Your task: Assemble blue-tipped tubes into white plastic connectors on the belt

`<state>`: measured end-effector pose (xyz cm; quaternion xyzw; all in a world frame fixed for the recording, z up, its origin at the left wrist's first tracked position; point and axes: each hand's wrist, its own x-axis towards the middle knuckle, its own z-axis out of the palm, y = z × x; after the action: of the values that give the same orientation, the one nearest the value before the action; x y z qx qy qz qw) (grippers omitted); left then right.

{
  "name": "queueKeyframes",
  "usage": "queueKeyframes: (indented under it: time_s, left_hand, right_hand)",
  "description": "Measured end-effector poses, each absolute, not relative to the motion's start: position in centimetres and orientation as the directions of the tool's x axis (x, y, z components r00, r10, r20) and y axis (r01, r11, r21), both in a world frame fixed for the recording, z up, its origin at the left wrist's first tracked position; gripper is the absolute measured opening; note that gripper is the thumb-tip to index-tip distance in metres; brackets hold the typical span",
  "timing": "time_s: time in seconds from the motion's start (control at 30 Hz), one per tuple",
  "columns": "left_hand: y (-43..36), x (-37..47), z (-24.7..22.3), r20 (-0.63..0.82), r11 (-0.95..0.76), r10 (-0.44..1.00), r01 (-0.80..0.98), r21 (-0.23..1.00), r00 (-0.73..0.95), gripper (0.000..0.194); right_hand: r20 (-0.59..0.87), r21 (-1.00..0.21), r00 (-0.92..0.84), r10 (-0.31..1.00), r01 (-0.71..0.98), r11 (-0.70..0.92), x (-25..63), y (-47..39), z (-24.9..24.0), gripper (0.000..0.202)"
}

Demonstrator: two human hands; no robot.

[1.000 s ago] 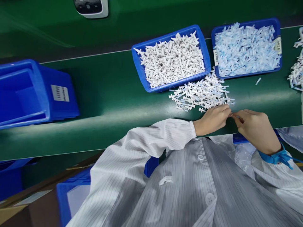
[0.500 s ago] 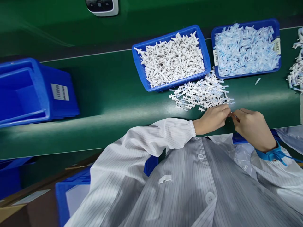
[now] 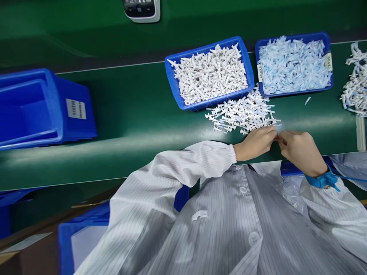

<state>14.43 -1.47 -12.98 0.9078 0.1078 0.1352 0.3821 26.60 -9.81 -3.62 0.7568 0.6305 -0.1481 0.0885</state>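
My left hand [image 3: 255, 143] and my right hand [image 3: 301, 149] meet fingertip to fingertip at the front edge of the green table [image 3: 137, 126]. Both are closed in a pinch, and what lies between the fingers is too small to make out. Just beyond them is a loose pile of small white and pale blue parts [image 3: 243, 114]. Behind the pile stands a blue bin of white parts [image 3: 210, 74]. To its right, a second blue bin holds pale blue, translucent pieces [image 3: 295, 65].
Nested blue bins [image 3: 76, 109] stand at the left. One loose pale piece [image 3: 307, 100] lies in front of the right bin. Another white pile [image 3: 357, 86] is at the far right. A white device [image 3: 142, 9] is at the top.
The camera view has shifted slightly, so more of the far-right pile shows. My hands stay together in a pinch with little visible movement.
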Motion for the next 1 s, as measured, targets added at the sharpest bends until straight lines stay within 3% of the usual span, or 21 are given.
queueKeyframes:
  time_s: [0.4,0.57,0.73,0.87,1.0]
  left_hand:
    - [1.7,13.4,-8.9,0.16,-0.784,0.162,0.029,0.62,0.974,0.022]
    - [7.8,12.3,-6.2,0.269,-0.767,0.365,0.124,0.63,0.891,0.028]
    - [13.5,11.0,-7.8,0.259,-0.692,0.636,0.389,0.609,0.727,0.011]
    - [14.5,11.3,-9.6,0.223,-0.651,0.685,0.445,0.615,0.694,0.016]
    - [14.2,11.8,-9.5,0.183,-0.652,0.676,0.464,0.599,0.713,0.016]
  right_hand:
    - [-0.229,-0.113,0.191,0.954,0.969,-0.221,26.9,-10.6,-4.3,0.019]
    - [-0.168,-0.186,0.186,0.968,0.958,-0.216,27.2,-10.9,-4.4,0.023]
    - [-0.025,-0.24,0.245,0.969,0.94,-0.243,27.2,-11.3,-4.5,0.031]
    - [0.107,-0.26,0.326,0.939,0.921,-0.29,27.3,-11.3,-4.5,0.039]
    - [0.148,-0.263,0.358,0.922,0.913,-0.312,27.5,-10.9,-4.3,0.036]
